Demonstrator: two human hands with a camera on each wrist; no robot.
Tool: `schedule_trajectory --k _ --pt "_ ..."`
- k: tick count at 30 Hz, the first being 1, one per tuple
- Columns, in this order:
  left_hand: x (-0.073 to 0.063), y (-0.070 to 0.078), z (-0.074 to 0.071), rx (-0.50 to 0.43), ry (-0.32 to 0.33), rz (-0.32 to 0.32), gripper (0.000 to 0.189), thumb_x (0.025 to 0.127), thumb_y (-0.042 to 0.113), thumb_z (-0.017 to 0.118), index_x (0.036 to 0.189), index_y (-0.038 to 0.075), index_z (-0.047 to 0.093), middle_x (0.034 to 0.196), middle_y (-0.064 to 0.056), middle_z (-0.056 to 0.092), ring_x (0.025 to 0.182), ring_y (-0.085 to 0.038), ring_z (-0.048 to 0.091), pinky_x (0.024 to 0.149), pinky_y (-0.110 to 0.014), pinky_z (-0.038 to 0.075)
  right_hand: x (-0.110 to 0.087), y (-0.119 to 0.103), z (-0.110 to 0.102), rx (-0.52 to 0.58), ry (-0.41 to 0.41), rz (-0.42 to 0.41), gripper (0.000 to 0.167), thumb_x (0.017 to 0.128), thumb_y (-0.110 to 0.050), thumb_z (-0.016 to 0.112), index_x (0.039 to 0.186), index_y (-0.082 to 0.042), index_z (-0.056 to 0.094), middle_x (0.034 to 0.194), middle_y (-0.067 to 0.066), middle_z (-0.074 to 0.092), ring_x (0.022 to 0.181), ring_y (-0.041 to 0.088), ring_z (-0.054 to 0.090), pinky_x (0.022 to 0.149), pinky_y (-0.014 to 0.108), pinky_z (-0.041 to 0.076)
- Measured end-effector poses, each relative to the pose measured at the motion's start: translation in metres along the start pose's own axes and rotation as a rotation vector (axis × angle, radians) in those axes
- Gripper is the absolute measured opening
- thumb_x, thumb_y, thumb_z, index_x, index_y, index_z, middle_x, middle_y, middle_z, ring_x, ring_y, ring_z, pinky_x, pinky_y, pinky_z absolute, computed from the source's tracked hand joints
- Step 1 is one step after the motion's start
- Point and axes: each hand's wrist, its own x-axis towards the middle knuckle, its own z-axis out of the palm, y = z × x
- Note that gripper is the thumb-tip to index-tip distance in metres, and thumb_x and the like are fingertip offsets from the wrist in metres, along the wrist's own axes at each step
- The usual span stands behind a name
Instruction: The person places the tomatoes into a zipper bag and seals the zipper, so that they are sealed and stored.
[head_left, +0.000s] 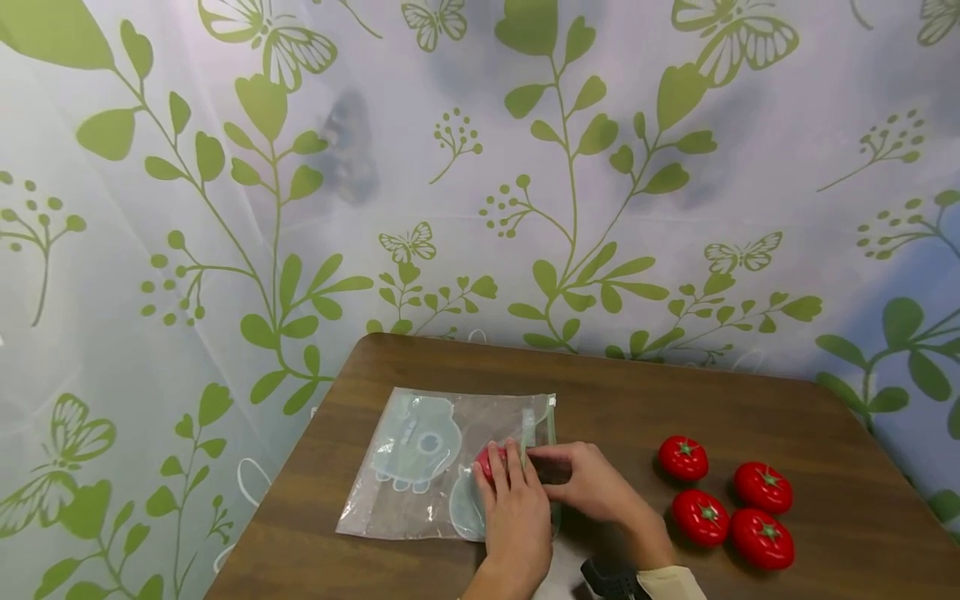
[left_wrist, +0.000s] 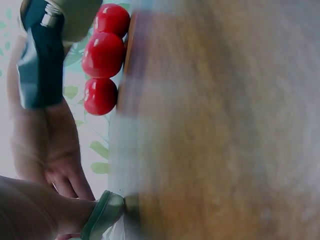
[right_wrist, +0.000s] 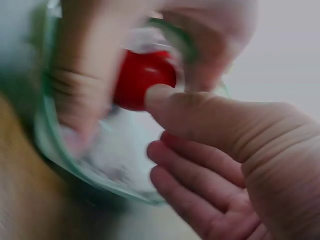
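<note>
A clear zip bag (head_left: 420, 521) with pale blue animal-like prints lies flat on the table, its green-edged mouth to the right. My left hand (head_left: 517, 517) grips the bag near its mouth. Its fingers lie over the top, and its thumb sits inside the green rim (right_wrist: 107, 189). A glossy red tomato (right_wrist: 142, 80) shows in the mouth, partly covered by my left fingers in the head view. From the right my right hand (head_left: 592, 483) reaches into the opening. In the right wrist view its thumb tip (right_wrist: 160, 97) is at the tomato, with the other fingers apart from it.
Several more red tomatoes (head_left: 699, 517) stand grouped on the brown wooden table (head_left: 600, 392), right of my right hand. Behind the table hangs a white cloth (head_left: 480, 192) with green leaves and butterflies. A black wrist device (head_left: 611, 579) shows by my right sleeve.
</note>
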Motion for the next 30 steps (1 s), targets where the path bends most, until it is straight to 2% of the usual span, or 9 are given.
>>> schedule_trajectory --k 3,6,8,14,18,20,23,27,30 --pt "0.001 0.000 -0.001 -0.008 -0.031 0.000 0.076 0.083 0.027 0.093 0.150 0.003 0.065 0.167 -0.021 0.051 0.160 -0.050 0.038 0.125 -0.072 0.032 -0.010 -0.003 -0.017 0.077 -0.056 0.024 0.055 0.097 -0.028 0.087 0.144 -0.005 0.071 0.142 0.014 0.074 0.127 0.034 0.075 0.104 0.050 0.060" --pt "0.001 0.000 -0.001 -0.012 -0.039 0.002 0.072 0.085 0.026 0.092 0.149 0.004 0.066 0.167 -0.022 0.050 0.160 -0.050 0.037 0.125 -0.072 0.032 -0.022 -0.007 -0.034 0.091 -0.061 0.048 0.056 0.096 -0.026 0.087 0.144 -0.002 0.070 0.142 0.018 0.074 0.128 0.037 0.074 0.104 0.053 0.060" --pt "0.001 0.000 0.000 -0.011 -0.031 0.000 0.068 0.087 0.023 0.089 0.148 0.004 0.067 0.167 -0.022 0.051 0.160 -0.050 0.038 0.125 -0.072 0.032 -0.031 -0.010 -0.045 0.085 -0.048 0.065 0.058 0.096 -0.027 0.087 0.145 -0.002 0.069 0.142 0.019 0.073 0.128 0.037 0.074 0.104 0.053 0.060" --pt "0.001 0.001 0.002 -0.008 0.008 -0.007 0.068 0.085 0.022 0.090 0.147 0.005 0.068 0.165 -0.022 0.053 0.158 -0.050 0.041 0.125 -0.071 0.034 -0.059 -0.015 -0.074 0.077 -0.001 0.133 0.063 0.094 -0.037 0.088 0.147 -0.008 0.069 0.144 0.014 0.073 0.131 0.033 0.073 0.105 0.047 0.061" --pt "0.000 0.001 0.003 -0.006 0.060 -0.006 0.052 0.093 0.013 0.079 0.143 0.005 0.070 0.161 -0.022 0.057 0.155 -0.050 0.045 0.123 -0.070 0.037 -0.080 -0.015 -0.090 0.070 0.031 0.151 0.063 0.094 -0.037 0.087 0.148 -0.010 0.068 0.144 0.010 0.074 0.132 0.033 0.072 0.103 0.034 0.062" --pt "0.000 0.001 0.003 -0.005 0.076 -0.006 0.050 0.093 0.011 0.078 0.142 0.005 0.071 0.160 -0.021 0.058 0.154 -0.050 0.046 0.122 -0.069 0.039 -0.091 -0.014 -0.096 0.071 0.061 0.167 0.062 0.094 -0.037 0.088 0.147 -0.012 0.069 0.144 0.009 0.074 0.132 0.027 0.073 0.101 0.027 0.060" --pt "0.000 0.001 0.002 0.000 0.088 -0.006 0.054 0.089 0.013 0.082 0.141 0.005 0.071 0.159 -0.021 0.059 0.154 -0.049 0.047 0.122 -0.069 0.039 -0.106 -0.013 -0.104 0.061 0.116 0.196 0.060 0.093 -0.036 0.088 0.147 -0.016 0.070 0.145 0.008 0.074 0.128 0.013 0.074 0.098 0.019 0.058" --pt "-0.001 0.000 0.001 0.012 0.085 -0.005 0.061 0.085 0.016 0.087 0.143 0.005 0.071 0.160 -0.020 0.059 0.154 -0.048 0.047 0.122 -0.069 0.039 -0.123 -0.009 -0.112 0.043 0.170 0.208 0.059 0.094 -0.033 0.088 0.147 -0.016 0.070 0.145 0.008 0.074 0.125 -0.002 0.071 0.095 0.018 0.058" --pt "-0.001 0.000 0.001 0.006 0.073 -0.006 0.064 0.083 0.017 0.089 0.143 0.005 0.070 0.160 -0.020 0.058 0.154 -0.049 0.046 0.122 -0.069 0.039 -0.133 -0.005 -0.117 0.030 0.197 0.230 0.058 0.094 -0.031 0.089 0.147 -0.017 0.070 0.144 0.007 0.074 0.123 -0.005 0.070 0.094 0.019 0.060"
